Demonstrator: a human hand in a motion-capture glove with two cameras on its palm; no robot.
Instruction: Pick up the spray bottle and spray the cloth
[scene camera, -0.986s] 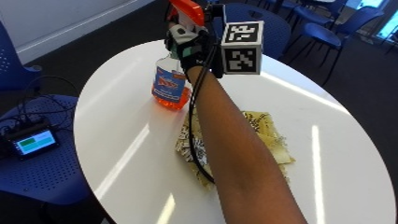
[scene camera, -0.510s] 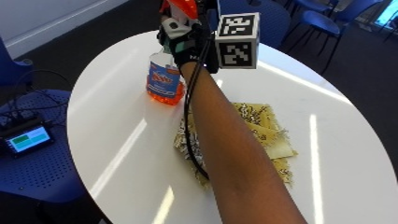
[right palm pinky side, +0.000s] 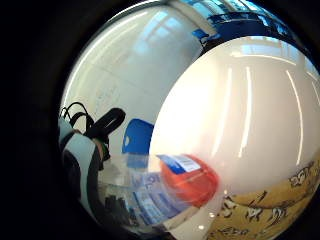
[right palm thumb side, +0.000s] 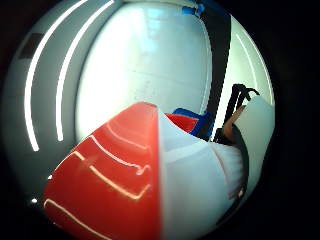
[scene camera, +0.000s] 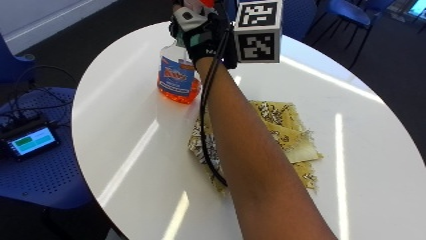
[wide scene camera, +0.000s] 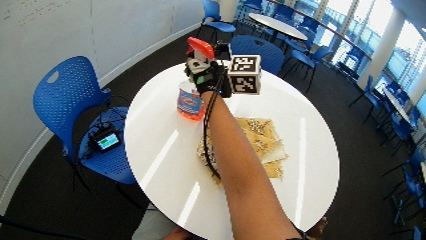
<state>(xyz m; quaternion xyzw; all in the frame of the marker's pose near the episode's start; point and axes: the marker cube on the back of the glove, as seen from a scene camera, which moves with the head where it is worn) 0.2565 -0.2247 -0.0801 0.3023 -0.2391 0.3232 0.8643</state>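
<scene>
Reaching across the round white table (scene camera: 120, 150), the gloved right hand (scene camera: 203, 35) is at the neck of the spray bottle (scene camera: 178, 75), its fingers curled round the part just under the orange trigger head (wide scene camera: 200, 47). The bottle stands upright on the tabletop directly below the hand, clear-walled with orange liquid in its lower half and a blue and red label facing outward. Both palm views are filled by the bottle: one shows the orange and white head right against the palm, the other looks down the label to the orange base resting on the table.

Under the forearm, back toward the person from the hand, a yellow patterned cloth (scene camera: 293, 135) lies crumpled flat on the table, near the bottle but apart from it. Off the table's edge, well to the side of the hand, a blue chair (wide scene camera: 66, 100) holds a small device (wide scene camera: 106, 141) with a lit screen.
</scene>
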